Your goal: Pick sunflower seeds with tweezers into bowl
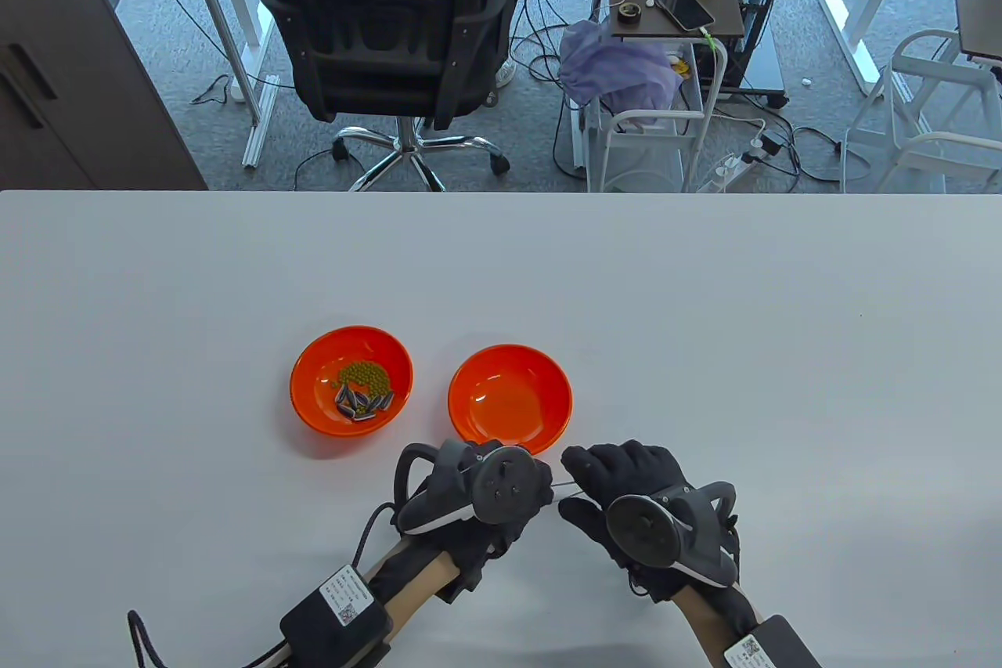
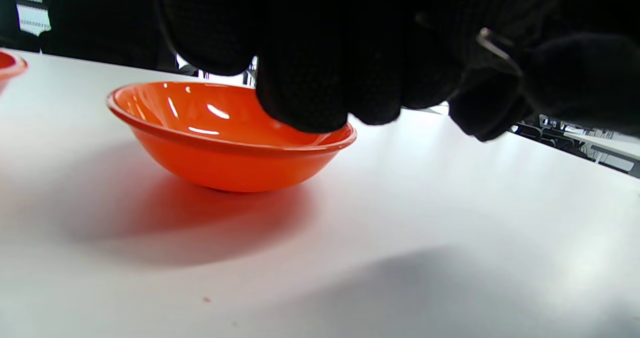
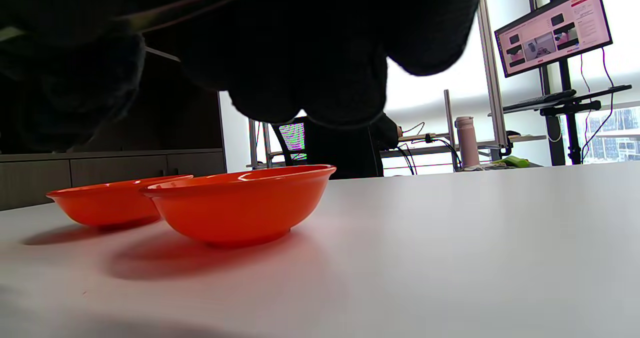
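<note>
Two orange bowls stand side by side. The left bowl [image 1: 351, 380] holds green beans and several striped sunflower seeds [image 1: 360, 403]. The right bowl [image 1: 510, 400] looks empty; it also shows in the left wrist view [image 2: 230, 143] and the right wrist view [image 3: 240, 205]. Thin metal tweezers [image 1: 570, 494] span the gap between my hands, just in front of the right bowl. My right hand [image 1: 599, 492] pinches one end. My left hand [image 1: 540, 500] has its fingers curled at the other end, mostly hidden under its tracker. A metal end [image 2: 492, 45] sticks out between the gloved fingers.
The white table [image 1: 704, 355] runs wide to the right and back. Its far edge lies beyond the bowls, with an office chair [image 1: 391, 34] and a cart [image 1: 665, 73] behind it. Cables trail from both wrists at the table's front edge.
</note>
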Tool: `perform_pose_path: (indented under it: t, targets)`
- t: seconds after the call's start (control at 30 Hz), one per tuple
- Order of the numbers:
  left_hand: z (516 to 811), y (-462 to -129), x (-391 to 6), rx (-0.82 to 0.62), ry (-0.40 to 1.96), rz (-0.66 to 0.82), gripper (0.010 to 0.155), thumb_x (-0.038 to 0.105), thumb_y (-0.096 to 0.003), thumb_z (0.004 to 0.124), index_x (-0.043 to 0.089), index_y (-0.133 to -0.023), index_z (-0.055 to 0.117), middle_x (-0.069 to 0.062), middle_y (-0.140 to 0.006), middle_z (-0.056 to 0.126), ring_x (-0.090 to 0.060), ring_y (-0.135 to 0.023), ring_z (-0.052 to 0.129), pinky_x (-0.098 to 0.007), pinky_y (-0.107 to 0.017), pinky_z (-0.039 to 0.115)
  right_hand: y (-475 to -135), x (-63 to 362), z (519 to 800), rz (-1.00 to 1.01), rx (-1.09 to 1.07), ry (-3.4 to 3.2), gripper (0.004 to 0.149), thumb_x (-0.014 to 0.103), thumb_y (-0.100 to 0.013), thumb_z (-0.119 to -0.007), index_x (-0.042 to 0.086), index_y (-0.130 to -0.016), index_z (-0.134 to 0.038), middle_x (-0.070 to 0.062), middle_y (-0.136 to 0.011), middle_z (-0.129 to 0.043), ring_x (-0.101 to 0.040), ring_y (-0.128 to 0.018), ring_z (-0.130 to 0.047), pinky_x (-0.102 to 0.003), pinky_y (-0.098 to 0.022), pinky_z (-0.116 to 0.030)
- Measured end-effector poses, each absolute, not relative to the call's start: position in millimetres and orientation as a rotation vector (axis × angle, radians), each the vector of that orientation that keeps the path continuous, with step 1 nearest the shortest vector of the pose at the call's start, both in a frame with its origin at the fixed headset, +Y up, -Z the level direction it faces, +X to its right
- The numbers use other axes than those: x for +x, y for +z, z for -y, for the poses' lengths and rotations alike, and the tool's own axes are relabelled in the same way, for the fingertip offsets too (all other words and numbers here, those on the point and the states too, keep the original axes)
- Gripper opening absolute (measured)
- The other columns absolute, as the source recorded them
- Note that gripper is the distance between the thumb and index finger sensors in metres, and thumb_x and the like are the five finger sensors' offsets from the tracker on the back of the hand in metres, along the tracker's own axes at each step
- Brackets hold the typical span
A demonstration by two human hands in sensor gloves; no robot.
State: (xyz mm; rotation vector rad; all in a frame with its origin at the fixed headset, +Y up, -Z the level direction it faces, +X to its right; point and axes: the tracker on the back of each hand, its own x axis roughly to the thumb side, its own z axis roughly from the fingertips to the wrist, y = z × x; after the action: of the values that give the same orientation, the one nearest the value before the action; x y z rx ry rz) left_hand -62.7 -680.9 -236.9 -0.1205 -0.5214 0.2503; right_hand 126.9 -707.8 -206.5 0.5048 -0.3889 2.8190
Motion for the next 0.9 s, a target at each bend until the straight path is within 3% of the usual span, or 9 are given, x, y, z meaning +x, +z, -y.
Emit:
perform_pose_path:
  t: [0.2,0.43,0.57,0.73,0.9]
  targets:
    - [692,-244,-70,-0.215,0.347,0.521,0.037,0.044,-0.0462,0.08,0.027,-0.075,0.097,-0.003,-0.069,0.102,-0.026,-0.056,0.104,-0.048,-0.056,0.085,-204,126,709,0.462,0.533,2.787,0.052,0.062,-0.027,-0.076,0.035,-0.067,-0.095,0.009,-0.045,-0.098,-0.014,-0.035,-0.095,-0.038,-0.047,-0.083]
    - [697,-241,-73,-0.21,0.324,0.527,0.044,0.048,-0.0469,0.074,0.028,-0.081,0.092,-0.003,-0.079,0.099,-0.026,-0.067,0.103,-0.05,-0.06,0.082,-206,123,711,0.446,0.528,2.817,0.048,0.062,-0.028,-0.076,0.036,-0.063,-0.096,0.01,-0.04,-0.096,-0.013,-0.033,-0.093,-0.037,-0.047,-0.083]
    - [693,-241,-77,-0.139,0.299,0.494,0.046,0.05,-0.0463,0.074,0.027,-0.083,0.091,-0.003,-0.082,0.098,-0.027,-0.07,0.102,-0.052,-0.061,0.081,-208,127,710,0.445,0.477,2.834,0.048,0.063,-0.028,-0.076,0.036,-0.063,-0.096,0.01,-0.041,-0.095,-0.013,-0.033,-0.093,-0.037,-0.047,-0.083]
    - [674,-253,-115,0.069,0.205,0.29,0.049,0.05,-0.0457,0.075,0.027,-0.087,0.087,-0.003,-0.087,0.094,-0.028,-0.076,0.1,-0.052,-0.063,0.079,-217,140,711,0.424,0.347,2.843,0.048,0.063,-0.029,-0.076,0.036,-0.063,-0.096,0.01,-0.04,-0.095,-0.012,-0.033,-0.093,-0.037,-0.047,-0.083]
    - [669,-278,-178,0.173,0.088,0.021,0.055,0.051,-0.0455,0.076,0.026,-0.094,0.079,-0.006,-0.097,0.085,-0.031,-0.086,0.093,-0.054,-0.065,0.076,-226,154,714,0.381,0.223,2.862,0.048,0.064,-0.029,-0.075,0.035,-0.062,-0.097,0.01,-0.04,-0.096,-0.012,-0.033,-0.093,-0.037,-0.047,-0.083]
